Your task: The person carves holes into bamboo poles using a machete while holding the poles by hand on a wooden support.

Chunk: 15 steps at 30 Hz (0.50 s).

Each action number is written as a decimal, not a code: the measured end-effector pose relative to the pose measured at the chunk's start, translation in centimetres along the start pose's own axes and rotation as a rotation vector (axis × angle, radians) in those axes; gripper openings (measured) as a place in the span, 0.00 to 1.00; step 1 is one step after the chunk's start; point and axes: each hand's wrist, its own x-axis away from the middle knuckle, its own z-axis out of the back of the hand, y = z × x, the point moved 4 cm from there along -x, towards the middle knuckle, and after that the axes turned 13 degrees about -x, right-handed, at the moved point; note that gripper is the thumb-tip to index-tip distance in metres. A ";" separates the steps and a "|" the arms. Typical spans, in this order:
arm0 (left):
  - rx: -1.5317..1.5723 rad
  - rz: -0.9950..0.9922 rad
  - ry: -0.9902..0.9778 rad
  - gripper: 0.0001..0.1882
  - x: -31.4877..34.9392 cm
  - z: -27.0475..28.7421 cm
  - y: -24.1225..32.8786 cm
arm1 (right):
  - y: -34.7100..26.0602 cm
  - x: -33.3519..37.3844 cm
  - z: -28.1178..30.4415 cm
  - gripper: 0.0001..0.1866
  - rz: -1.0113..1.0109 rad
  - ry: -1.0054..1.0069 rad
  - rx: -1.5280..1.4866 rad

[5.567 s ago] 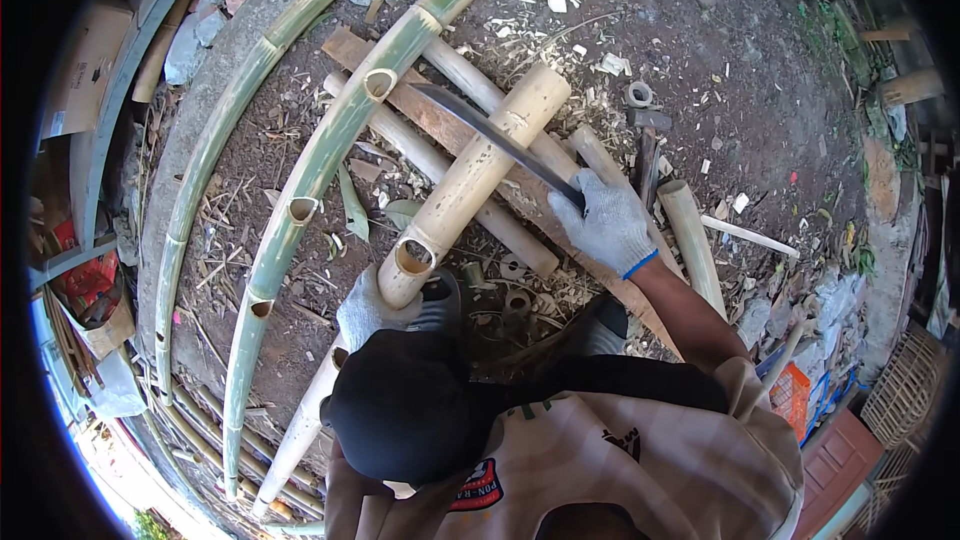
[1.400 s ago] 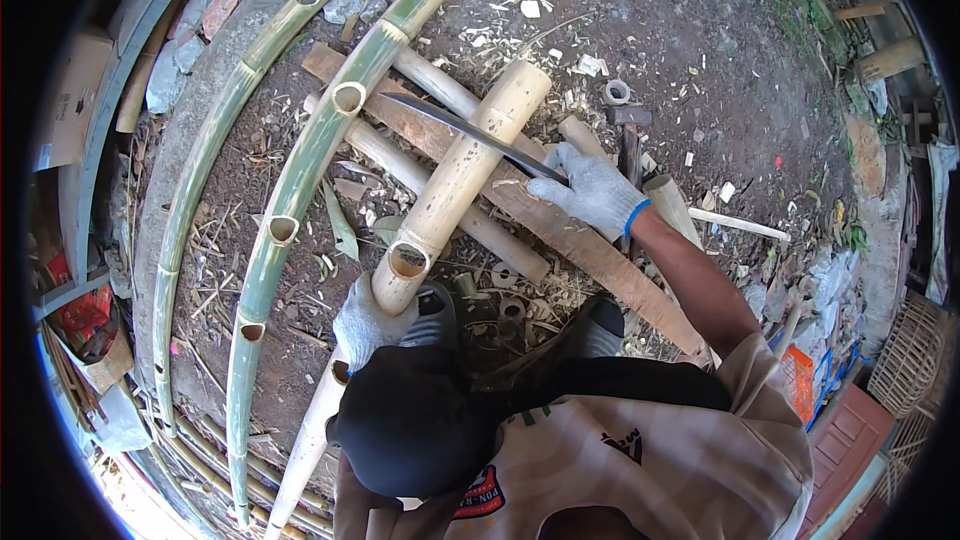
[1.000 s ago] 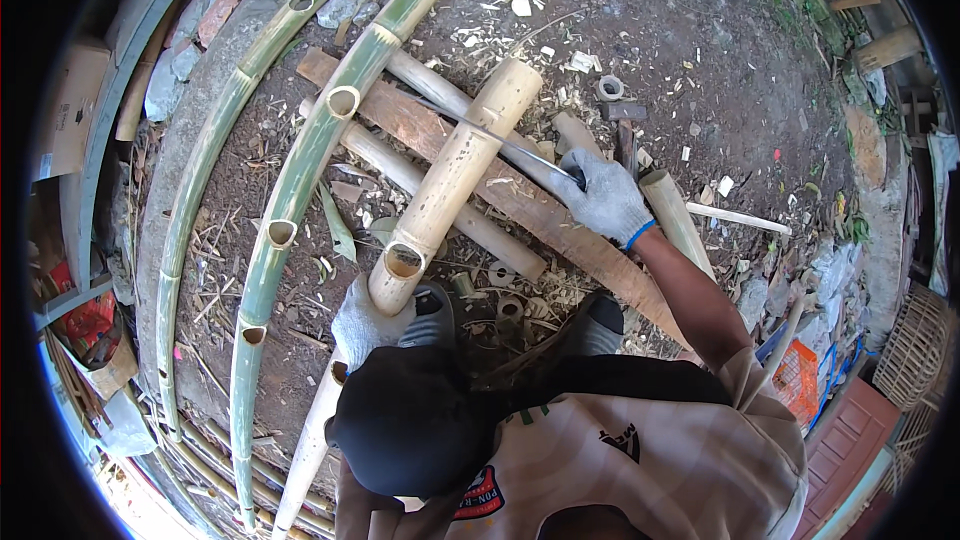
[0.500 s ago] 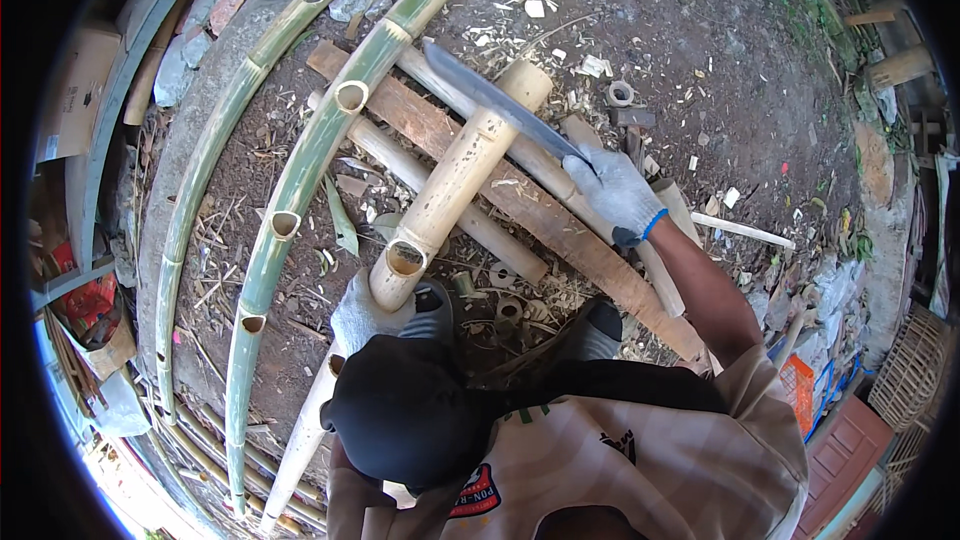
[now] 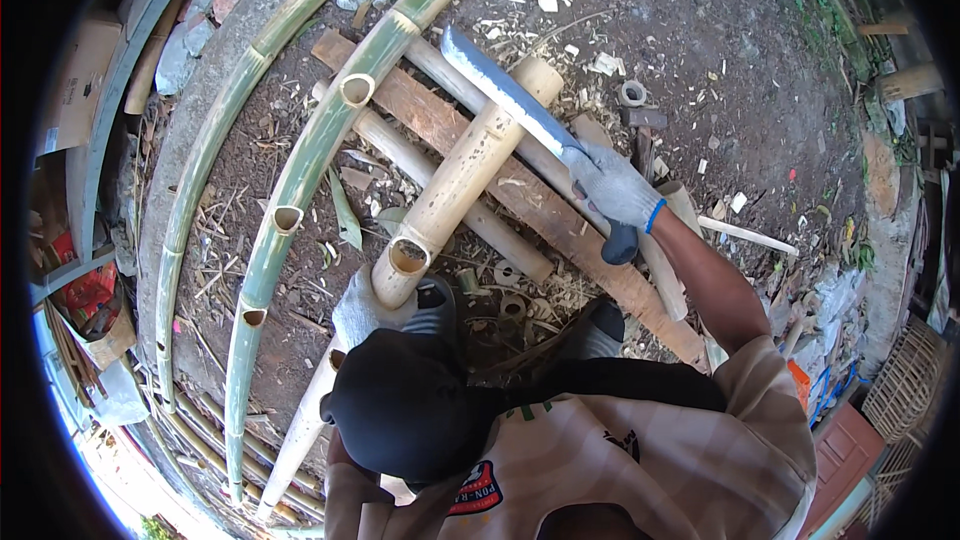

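Observation:
My gloved left hand (image 5: 366,312) is wrapped round a pale, peeled bamboo pole (image 5: 470,162), just below an oval hole cut in it. The pole slants from near my body up to its far cut end. Gripped in my gloved right hand (image 5: 612,186) is a machete (image 5: 505,90) with a long blade and a dark handle end showing below the glove. Its blade lies across the pole near the far end; whether it touches the surface I cannot tell.
Crosswise under the pole lie a rough wooden plank (image 5: 545,210) and thinner bamboo lengths (image 5: 400,152). To the left, two long green bamboo poles (image 5: 318,155) have oval holes. Wood chips (image 5: 606,64) and a bamboo ring (image 5: 632,93) lie on the dirt. Woven baskets (image 5: 905,370) stand at right.
The machete has turned in my right hand: more of its bright blade face and its handle end now show. My left hand keeps its hold on the pole. The view has shifted slightly.

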 end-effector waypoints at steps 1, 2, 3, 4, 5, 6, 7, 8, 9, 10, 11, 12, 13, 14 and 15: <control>0.001 -0.005 0.016 0.42 -0.1 0.1 -0.1 | -0.5 -0.3 0.1 0.23 -0.098 -0.044 -0.087; 0.007 -0.012 0.024 0.42 0.1 0.0 0.2 | -1.4 -0.1 0.6 0.23 -0.101 -0.045 -0.083; 0.017 -0.010 0.002 0.42 0.0 0.3 0.2 | -2.6 0.1 1.1 0.23 -0.035 0.118 -0.360; 0.013 -0.006 -0.004 0.42 0.1 0.2 0.0 | -3.9 0.4 1.8 0.23 0.030 0.284 -0.634; 0.015 -0.012 0.007 0.42 0.0 0.1 -0.1 | -5.9 0.6 2.9 0.22 0.165 0.388 -0.701; 0.017 -0.019 0.019 0.42 0.1 0.1 -0.2 | -5.7 0.3 3.2 0.22 0.283 0.473 -0.796; 0.015 -0.021 0.016 0.42 0.2 0.0 -0.5 | -4.8 0.2 2.3 0.22 0.247 0.447 -0.728; 0.020 -0.019 0.005 0.43 0.2 -0.2 -0.7 | -3.3 0.1 1.2 0.22 0.215 0.428 -0.657; 0.027 -0.017 0.000 0.43 0.1 -0.2 -0.6 | 0.2 -0.7 0.5 0.22 0.313 0.296 -0.026; 0.034 -0.017 0.015 0.43 -0.3 -0.1 -0.2 | 3.0 -1.5 -0.6 0.22 0.380 0.084 0.223; 0.013 -0.005 -0.012 0.44 -0.1 -0.3 -0.5 | 1.7 -1.3 -0.5 0.22 0.234 0.024 0.162; -0.008 0.002 -0.041 0.45 0.0 -0.3 -0.7 | -0.1 -0.7 -0.1 0.22 0.084 -0.032 0.101; -0.002 0.030 -0.065 0.42 -0.1 -0.1 -0.4 | -0.9 -0.2 0.3 0.22 0.083 -0.031 0.102; -0.001 0.030 -0.065 0.42 -0.2 0.1 -0.3 | -1.0 -0.1 0.5 0.23 -0.013 -0.090 -0.004; 0.005 0.029 -0.066 0.42 -0.2 0.2 -0.2 | -0.8 -0.1 0.5 0.25 -0.109 -0.148 -0.109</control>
